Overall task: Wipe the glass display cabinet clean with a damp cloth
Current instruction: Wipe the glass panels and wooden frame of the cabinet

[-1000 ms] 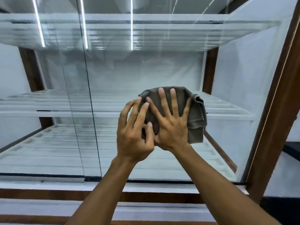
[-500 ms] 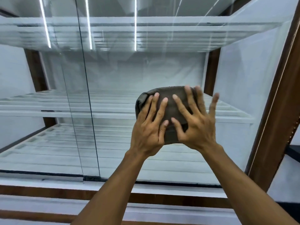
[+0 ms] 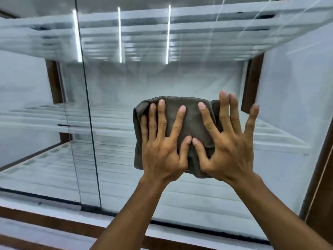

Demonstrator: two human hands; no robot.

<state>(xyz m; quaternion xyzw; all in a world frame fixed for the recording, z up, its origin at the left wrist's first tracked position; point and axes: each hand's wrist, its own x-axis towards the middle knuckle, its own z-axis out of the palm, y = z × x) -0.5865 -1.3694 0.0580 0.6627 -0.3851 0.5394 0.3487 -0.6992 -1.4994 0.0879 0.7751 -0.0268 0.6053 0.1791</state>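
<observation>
Glass display cabinet (image 3: 180,78) fills the view, seen from close in front. Dark wood frame (image 3: 320,159) runs down the right edge, and a wood base rail (image 3: 54,224) sits along the bottom. Front is two glass panels; their vertical edge (image 3: 90,123) sits left of centre, with the panels overlapping there. Inside: white slatted shelves at three levels, with an upper shelf (image 3: 198,33), a middle shelf (image 3: 45,120) and a lower shelf (image 3: 54,168). Three bright vertical light streaks (image 3: 119,35) reflect in the upper glass. Top of the picture is motion-blurred.

Both forearms come up from the bottom edge, bare, converging on the right-hand panel.

Cloth (image 3: 191,121): grey-brown, folded into a thick pad, pressed flat against the glass right of centre, level with the middle shelf. Folded edges show at its left side and bottom; a flap sticks out at upper right behind the right fingers.

Left hand (image 3: 162,150): palm flat on the cloth's left half, fingers spread and pointing up, fingertips near the cloth's top edge. Grip wide, pressing rather than pinching.

Right hand (image 3: 228,147): palm on the cloth's lower right, fingers splayed. Index lies on the cloth; the outer fingers extend past its right edge over bare glass. Grip wide here too, nothing enclosed.

Thumb tips of both hands touch at the cloth's centre.
</observation>
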